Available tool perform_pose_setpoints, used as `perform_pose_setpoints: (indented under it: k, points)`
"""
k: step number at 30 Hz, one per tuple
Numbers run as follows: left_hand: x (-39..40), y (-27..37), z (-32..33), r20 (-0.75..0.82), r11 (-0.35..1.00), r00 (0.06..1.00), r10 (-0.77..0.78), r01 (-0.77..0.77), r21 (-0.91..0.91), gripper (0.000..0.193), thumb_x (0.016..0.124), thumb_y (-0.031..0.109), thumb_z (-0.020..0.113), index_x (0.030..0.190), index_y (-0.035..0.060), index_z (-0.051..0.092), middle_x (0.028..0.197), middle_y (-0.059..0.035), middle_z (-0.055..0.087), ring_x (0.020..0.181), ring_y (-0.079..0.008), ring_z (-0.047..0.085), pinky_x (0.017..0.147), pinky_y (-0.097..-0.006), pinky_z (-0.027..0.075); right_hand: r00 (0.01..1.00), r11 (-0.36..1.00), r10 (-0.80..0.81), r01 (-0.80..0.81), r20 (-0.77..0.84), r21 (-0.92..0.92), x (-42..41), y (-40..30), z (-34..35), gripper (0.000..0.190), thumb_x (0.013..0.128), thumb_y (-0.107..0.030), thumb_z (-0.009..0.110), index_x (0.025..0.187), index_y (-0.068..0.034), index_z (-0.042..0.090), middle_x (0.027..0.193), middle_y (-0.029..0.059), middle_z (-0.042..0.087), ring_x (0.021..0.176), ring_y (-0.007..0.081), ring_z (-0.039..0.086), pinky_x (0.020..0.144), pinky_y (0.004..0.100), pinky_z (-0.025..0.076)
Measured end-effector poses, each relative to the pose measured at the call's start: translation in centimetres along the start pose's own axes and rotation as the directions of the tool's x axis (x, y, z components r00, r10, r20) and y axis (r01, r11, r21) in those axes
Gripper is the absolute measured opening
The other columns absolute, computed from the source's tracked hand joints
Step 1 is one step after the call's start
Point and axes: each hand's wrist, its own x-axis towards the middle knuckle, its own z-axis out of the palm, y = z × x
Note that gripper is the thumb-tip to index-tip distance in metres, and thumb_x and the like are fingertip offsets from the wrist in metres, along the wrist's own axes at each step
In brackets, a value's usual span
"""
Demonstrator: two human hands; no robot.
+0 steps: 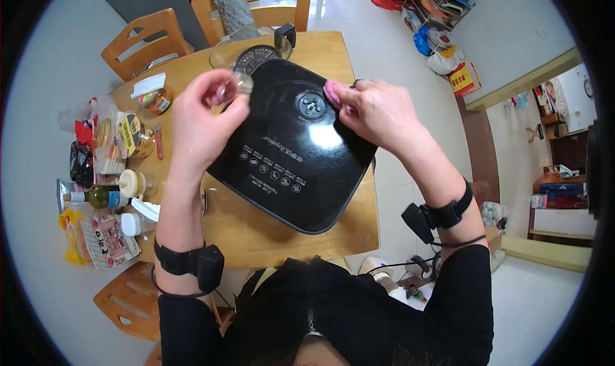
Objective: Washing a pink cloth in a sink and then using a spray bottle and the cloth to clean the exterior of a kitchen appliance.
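A black, square-topped Royalstar appliance [269, 140] is set at an angle over the wooden table before me. Its glossy face bears writing, a row of icons and a round grey disc [312, 105]. My right hand [377, 109] pinches a pink cloth [336, 93] against the far right part of this face. At the far left edge, the fingers of my left hand [209, 111] curl around a small, clear, rounded object [245, 84]; its kind is hard to make out. Beyond the appliance are a clear glass bowl [223, 48] and a round black perforated tray [254, 57].
Jars [137, 135], a green glass bottle [98, 197] and packages crowd the left side of the table [355, 231]. A red-handled peeler or knife [158, 142] lies near them. Wooden chairs [146, 39] stand around it. Bags [444, 58] and a rack are by the right wall.
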Motion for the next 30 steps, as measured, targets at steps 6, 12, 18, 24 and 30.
perform_pose_setpoints:
  k: [6, 12, 18, 24, 30]
  points:
    - [-3.8, -3.7, -1.6, -0.149, 0.982, 0.984, -0.096, 0.070, -0.174, 0.027, 0.071, 0.005, 0.065, 0.097, -0.0008, 0.061, 0.079, 0.0027, 0.058, 0.072, -0.0046, 0.048, 0.069, -0.0205, 0.038, 0.973, 0.975, -0.216, 0.210, 0.081, 0.077, 4.2, -1.4, -0.1, 0.018, 0.078, -0.029, 0.058, 0.083, -0.015, 0.067, 0.071, 0.0117, 0.062, 0.074, 0.0293, 0.064, 0.060, 0.0409, 0.051]
    - [-4.4, -3.7, -0.4, -0.212, 0.983, 0.977, -0.036, -0.004, -0.186, 0.030, 0.071, 0.005, 0.065, 0.100, -0.0008, 0.060, 0.079, 0.0009, 0.058, 0.073, -0.0069, 0.050, 0.070, -0.0222, 0.040, 0.949, 0.951, -0.291, 0.300, 0.118, -0.070, 4.2, 1.5, -1.3, 0.028, 0.075, -0.021, 0.059, 0.102, -0.022, 0.069, 0.072, 0.0050, 0.057, 0.076, 0.0220, 0.059, 0.063, 0.0350, 0.050]
    - [-4.7, -4.0, 0.7, -0.293, 0.984, 0.956, -0.036, -0.018, -0.179, 0.031, 0.071, 0.004, 0.064, 0.101, 0.0004, 0.060, 0.080, 0.0004, 0.058, 0.073, -0.0075, 0.051, 0.070, -0.0227, 0.039, 0.934, 0.938, -0.346, 0.346, 0.090, 0.009, 4.3, -0.6, -1.2, 0.017, 0.077, -0.025, 0.061, 0.093, -0.021, 0.066, 0.076, 0.0055, 0.060, 0.079, 0.0237, 0.061, 0.066, 0.0372, 0.051]
    - [-4.5, -4.0, 0.9, -0.333, 0.992, 0.943, 0.010, -0.051, -0.114, 0.030, 0.072, 0.005, 0.064, 0.101, 0.0006, 0.060, 0.081, 0.0001, 0.057, 0.074, -0.0086, 0.050, 0.070, -0.0233, 0.038, 0.857, 0.858, -0.513, 0.510, 0.054, 0.059, 4.5, -1.8, -2.5, 0.014, 0.079, -0.029, 0.063, 0.088, -0.021, 0.068, 0.077, 0.0051, 0.060, 0.081, 0.0233, 0.061, 0.065, 0.0366, 0.050]
    - [-4.6, -4.4, 0.9, -0.314, 0.994, 0.949, -0.007, -0.028, -0.109, 0.030, 0.072, 0.006, 0.064, 0.101, 0.0009, 0.060, 0.081, 0.0003, 0.057, 0.074, -0.0087, 0.051, 0.070, -0.0234, 0.038, 0.909, 0.900, -0.412, 0.418, 0.070, -0.121, 5.7, -0.7, -1.9, 0.010, 0.077, -0.029, 0.064, 0.082, -0.023, 0.069, 0.079, 0.0031, 0.061, 0.085, 0.0218, 0.060, 0.062, 0.0372, 0.051]
